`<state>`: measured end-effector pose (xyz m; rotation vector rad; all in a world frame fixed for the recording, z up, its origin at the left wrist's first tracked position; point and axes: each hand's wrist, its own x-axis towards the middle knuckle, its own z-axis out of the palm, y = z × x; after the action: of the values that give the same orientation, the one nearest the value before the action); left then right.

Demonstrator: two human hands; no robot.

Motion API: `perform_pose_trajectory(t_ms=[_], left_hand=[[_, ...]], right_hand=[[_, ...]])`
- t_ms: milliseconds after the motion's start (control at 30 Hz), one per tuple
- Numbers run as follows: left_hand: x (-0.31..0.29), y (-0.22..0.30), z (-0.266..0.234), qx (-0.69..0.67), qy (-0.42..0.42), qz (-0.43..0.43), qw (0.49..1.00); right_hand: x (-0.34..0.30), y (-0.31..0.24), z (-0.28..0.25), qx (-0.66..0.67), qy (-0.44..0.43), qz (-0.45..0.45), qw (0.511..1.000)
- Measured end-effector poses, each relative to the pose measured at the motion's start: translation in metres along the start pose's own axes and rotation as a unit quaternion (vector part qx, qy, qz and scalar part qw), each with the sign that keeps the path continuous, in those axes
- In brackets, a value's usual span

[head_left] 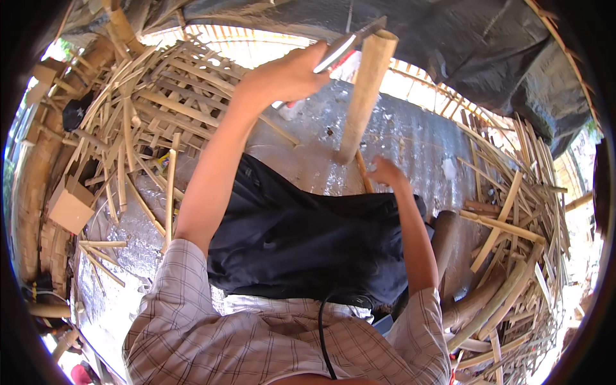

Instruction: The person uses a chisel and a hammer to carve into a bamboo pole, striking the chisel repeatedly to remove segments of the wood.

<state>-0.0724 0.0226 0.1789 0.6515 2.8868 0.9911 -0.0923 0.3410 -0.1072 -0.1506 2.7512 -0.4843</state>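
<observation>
Raised at the top centre, my left hand [282, 80] is closed round the handle of a large knife [346, 50]. The blade slants up to the right, and its end overlaps the top of a thick bamboo pole [364, 96] in this view; whether they touch I cannot tell. The pole stands nearly upright, its foot on the grey floor sheet. To the right of that foot, my right hand [389, 172] has its fingers loosely spread. Its fingertips come close to a thin brown stick [364, 170]; contact is unclear. Black cloth [308, 237] covers my lap.
Split bamboo strips [173, 96] are heaped at the left, and another pile of strips and poles [507, 256] lies at the right. A cardboard box [70, 205] sits at far left. Dark plastic sheeting [475, 45] hangs overhead. The floor is a grey, shiny sheet [430, 135].
</observation>
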Motion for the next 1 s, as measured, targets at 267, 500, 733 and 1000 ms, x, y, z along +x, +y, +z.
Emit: perform_pose_trajectory(t_ms=[267,500,733,1000], left_hand=[[-0.022,0.009,-0.022,0.043,-0.012,-0.015,0.999],[0.001,-0.028,-0.023,-0.177,-0.097,-0.009,0.979],[-0.004,-0.031,-0.038,-0.207,-0.125,-0.035,0.970],[-0.026,-0.040,-0.046,-0.126,-0.084,-0.038,0.988]], right_hand=[[0.086,0.036,0.105,-0.079,0.109,0.067,0.989],[0.054,0.055,0.080,-0.143,-0.176,0.081,0.971],[0.067,0.048,0.106,-0.102,-0.007,0.157,0.982],[0.046,0.006,-0.067,-0.111,0.028,0.166,0.980]])
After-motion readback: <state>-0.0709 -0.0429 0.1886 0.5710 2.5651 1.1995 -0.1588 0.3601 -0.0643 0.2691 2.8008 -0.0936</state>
